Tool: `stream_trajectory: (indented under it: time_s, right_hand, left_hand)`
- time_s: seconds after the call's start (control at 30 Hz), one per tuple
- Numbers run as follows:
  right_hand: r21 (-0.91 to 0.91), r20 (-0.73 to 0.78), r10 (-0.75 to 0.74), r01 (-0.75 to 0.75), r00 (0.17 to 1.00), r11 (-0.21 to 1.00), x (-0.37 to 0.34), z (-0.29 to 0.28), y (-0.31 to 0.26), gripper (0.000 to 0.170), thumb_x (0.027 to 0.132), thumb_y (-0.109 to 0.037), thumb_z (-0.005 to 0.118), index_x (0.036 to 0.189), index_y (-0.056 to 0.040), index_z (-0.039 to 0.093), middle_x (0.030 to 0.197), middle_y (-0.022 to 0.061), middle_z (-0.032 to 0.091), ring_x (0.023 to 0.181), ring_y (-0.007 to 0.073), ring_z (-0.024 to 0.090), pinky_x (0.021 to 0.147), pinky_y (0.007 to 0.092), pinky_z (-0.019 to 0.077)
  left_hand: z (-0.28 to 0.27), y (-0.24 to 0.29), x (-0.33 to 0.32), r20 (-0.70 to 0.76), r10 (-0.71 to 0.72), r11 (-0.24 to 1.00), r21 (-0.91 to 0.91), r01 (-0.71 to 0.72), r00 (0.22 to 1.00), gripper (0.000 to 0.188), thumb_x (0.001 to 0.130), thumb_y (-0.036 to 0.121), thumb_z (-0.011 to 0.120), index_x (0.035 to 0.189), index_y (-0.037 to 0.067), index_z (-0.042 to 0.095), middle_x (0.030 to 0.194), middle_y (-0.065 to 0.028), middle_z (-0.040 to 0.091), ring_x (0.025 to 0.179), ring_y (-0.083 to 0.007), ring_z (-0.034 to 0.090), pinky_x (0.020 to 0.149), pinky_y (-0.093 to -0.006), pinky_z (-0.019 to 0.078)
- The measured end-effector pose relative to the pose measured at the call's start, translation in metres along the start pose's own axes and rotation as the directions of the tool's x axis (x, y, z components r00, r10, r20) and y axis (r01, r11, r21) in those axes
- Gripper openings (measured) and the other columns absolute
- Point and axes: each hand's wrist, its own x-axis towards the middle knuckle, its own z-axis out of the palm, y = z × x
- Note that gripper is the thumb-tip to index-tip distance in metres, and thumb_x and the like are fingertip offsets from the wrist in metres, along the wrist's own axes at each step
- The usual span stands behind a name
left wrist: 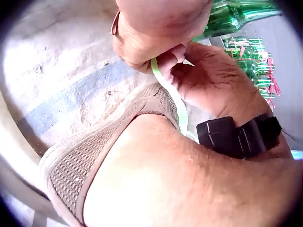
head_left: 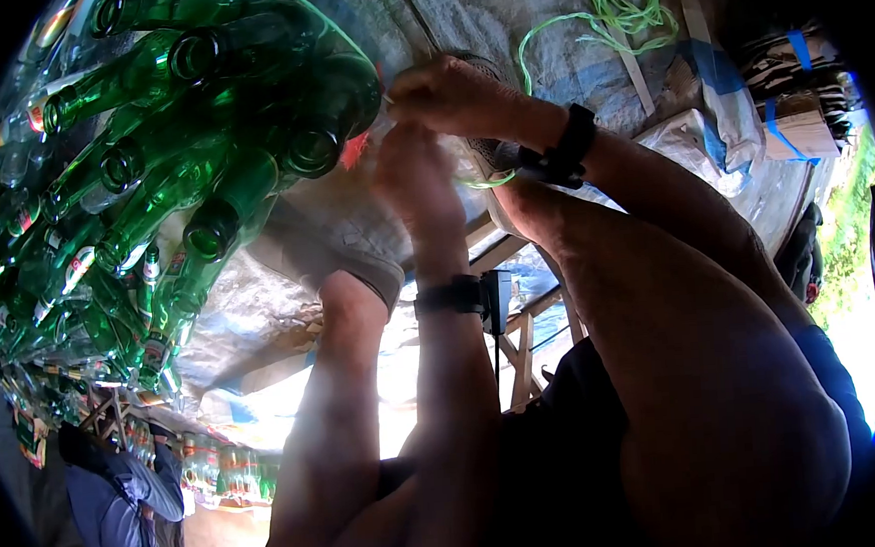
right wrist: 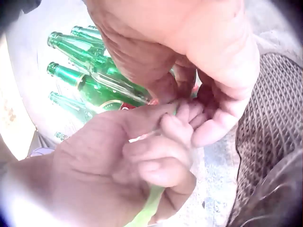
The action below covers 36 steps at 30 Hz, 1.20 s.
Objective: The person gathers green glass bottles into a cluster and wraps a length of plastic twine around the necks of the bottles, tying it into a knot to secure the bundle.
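My left hand (head_left: 417, 179) and right hand (head_left: 457, 97) meet beside the mouths of the green glass bottles (head_left: 315, 146). Between them they pinch a light green plastic twine (left wrist: 177, 106). In the right wrist view the twine runs under the curled fingers of the lower hand, and both sets of fingertips touch at one spot. The exact crossing of the twine is hidden by the fingers. A bit of red strip (head_left: 355, 150) shows between the bottles and the hands. Close by the hands is my foot in a mesh shoe (left wrist: 75, 170).
A loose coil of green twine (head_left: 632, 6) lies on the worn sheet at the upper right. Many more bottles are heaped at the left. Another person (head_left: 121, 503) is at the lower left. Cardboard with blue straps (head_left: 799, 126) stands at the right.
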Motion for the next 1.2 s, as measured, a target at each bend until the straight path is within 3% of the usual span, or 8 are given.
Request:
stream_trajectory:
  time_s: [0.17, 0.4, 0.6, 0.7, 0.83, 0.9, 1.0, 1.2]
  right_hand:
    - [-0.036, -0.083, -0.044, 0.041, 0.996, 0.999, -0.003, 0.007, 0.008, 0.019, 0.096, -0.017, 0.066, 0.098, 0.0013, 0.071, 0.076, 0.0092, 0.071, 0.064, 0.0144, 0.070, 0.058, 0.0307, 0.0555]
    - [0.059, -0.111, 0.062, -0.056, 0.992, 0.997, -0.009, 0.008, 0.002, 0.013, 0.097, -0.012, 0.064, 0.097, 0.0000, 0.069, 0.081, 0.0108, 0.074, 0.063, 0.0178, 0.071, 0.062, 0.0319, 0.0580]
    - [0.168, 0.029, 0.140, -0.143, 0.990, 0.975, -0.012, 0.001, -0.004, 0.012, 0.099, -0.012, 0.061, 0.102, -0.0006, 0.065, 0.084, 0.0111, 0.072, 0.066, 0.0184, 0.072, 0.059, 0.0330, 0.0577]
    - [0.228, 0.076, 0.233, -0.244, 0.970, 0.943, -0.015, -0.002, -0.011, 0.012, 0.100, -0.012, 0.061, 0.102, -0.0007, 0.064, 0.084, 0.0101, 0.069, 0.062, 0.0174, 0.069, 0.055, 0.0328, 0.0564]
    - [0.187, 0.074, 0.249, -0.259, 0.966, 0.948, -0.019, -0.008, -0.014, 0.012, 0.101, -0.013, 0.061, 0.102, -0.0011, 0.065, 0.082, 0.0086, 0.068, 0.060, 0.0153, 0.066, 0.049, 0.0321, 0.0522]
    - [0.051, 0.012, 0.040, -0.041, 0.999, 0.998, -0.019, -0.008, 0.001, 0.014, 0.100, -0.014, 0.061, 0.103, -0.0011, 0.066, 0.082, 0.0104, 0.067, 0.062, 0.0190, 0.064, 0.053, 0.0353, 0.0518]
    - [-0.164, -0.030, -0.270, 0.261, 0.963, 0.951, -0.015, -0.007, 0.029, 0.015, 0.099, -0.015, 0.062, 0.104, -0.0010, 0.066, 0.085, 0.0145, 0.067, 0.070, 0.0255, 0.066, 0.062, 0.0388, 0.0523]
    - [-0.560, 0.053, -0.410, 0.367, 0.910, 0.743, -0.017, -0.004, 0.053, 0.016, 0.096, -0.017, 0.066, 0.100, -0.0011, 0.068, 0.089, 0.0166, 0.067, 0.081, 0.0330, 0.067, 0.072, 0.0435, 0.0533]
  left_hand:
    - [0.014, 0.026, -0.011, -0.151, -0.008, 0.999, 0.051, 0.016, 0.989, 0.028, 0.094, 0.033, 0.071, 0.105, 0.007, 0.067, 0.088, -0.0004, 0.062, 0.069, -0.0108, 0.057, 0.063, -0.0276, 0.0474]
    - [0.011, 0.032, 0.001, -0.156, 0.211, 0.943, 0.294, -0.158, 0.965, 0.045, 0.092, 0.042, 0.074, 0.104, 0.000, 0.067, 0.090, -0.0041, 0.065, 0.075, -0.0145, 0.060, 0.071, -0.0294, 0.0499]
    - [0.034, 0.044, -0.011, -0.306, 0.238, 0.968, 0.151, -0.200, 0.922, 0.041, 0.094, 0.039, 0.073, 0.094, -0.002, 0.069, 0.074, -0.0041, 0.064, 0.066, -0.0134, 0.058, 0.065, -0.0296, 0.0495]
    - [0.031, 0.041, -0.014, -0.328, 0.263, 0.933, 0.326, -0.153, 0.907, 0.021, 0.097, 0.014, 0.066, 0.100, -0.005, 0.073, 0.084, -0.0076, 0.072, 0.070, -0.0135, 0.066, 0.062, -0.0295, 0.0511]
    - [0.023, 0.013, -0.005, -0.189, 0.599, 0.718, 0.557, -0.417, 0.778, 0.018, 0.097, 0.013, 0.068, 0.105, -0.002, 0.074, 0.082, -0.0044, 0.072, 0.069, -0.0100, 0.063, 0.064, -0.0263, 0.0510]
    - [0.029, 0.011, -0.007, -0.017, 0.749, 0.514, 0.646, -0.564, 0.662, 0.015, 0.097, 0.003, 0.065, 0.109, 0.000, 0.075, 0.091, -0.0051, 0.075, 0.077, -0.0106, 0.065, 0.070, -0.0261, 0.0533]
    - [0.033, 0.016, -0.016, -0.005, 0.673, 0.548, 0.674, -0.495, 0.739, 0.016, 0.098, 0.004, 0.066, 0.111, 0.001, 0.075, 0.098, -0.0058, 0.075, 0.082, -0.0107, 0.066, 0.073, -0.0271, 0.0541]
    - [0.046, 0.030, -0.022, 0.049, 0.694, 0.455, 0.744, -0.490, 0.718, 0.014, 0.094, 0.008, 0.071, 0.106, 0.006, 0.076, 0.087, -0.0070, 0.070, 0.074, -0.0178, 0.067, 0.067, -0.0316, 0.0536]
